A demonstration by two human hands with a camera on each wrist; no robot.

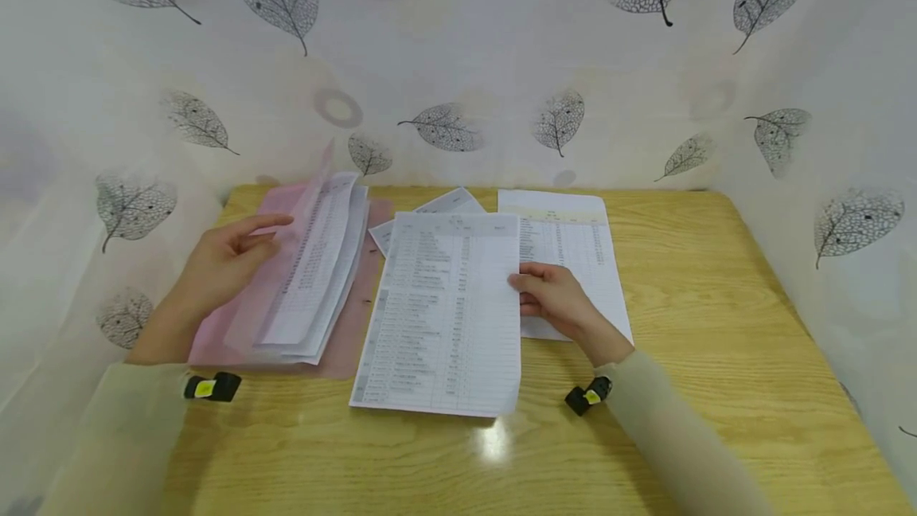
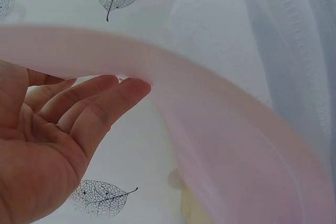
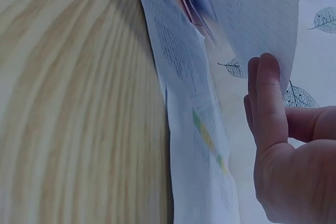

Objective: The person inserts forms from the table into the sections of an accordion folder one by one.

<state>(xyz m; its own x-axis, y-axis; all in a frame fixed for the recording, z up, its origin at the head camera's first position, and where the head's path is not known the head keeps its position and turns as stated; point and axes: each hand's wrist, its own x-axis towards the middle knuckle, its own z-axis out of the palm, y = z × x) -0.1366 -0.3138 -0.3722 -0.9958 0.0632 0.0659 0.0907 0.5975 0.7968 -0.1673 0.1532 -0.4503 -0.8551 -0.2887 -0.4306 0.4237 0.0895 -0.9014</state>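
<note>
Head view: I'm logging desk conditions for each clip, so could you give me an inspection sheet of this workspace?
Surface: wooden table, light grain, with a glare spot near the front edge.
Job's things: pink folder lying open with sheets inside; printed sheet in the middle; second sheet to its right; another sheet partly hidden behind.
Clutter: nothing seen.
Hands: left hand lifts a clear pink sleeve of the folder with straight fingers; right hand pinches the printed sheet's right edge.
Cables: nothing seen.
Surroundings: white curtain with a leaf print encloses three sides.
</note>
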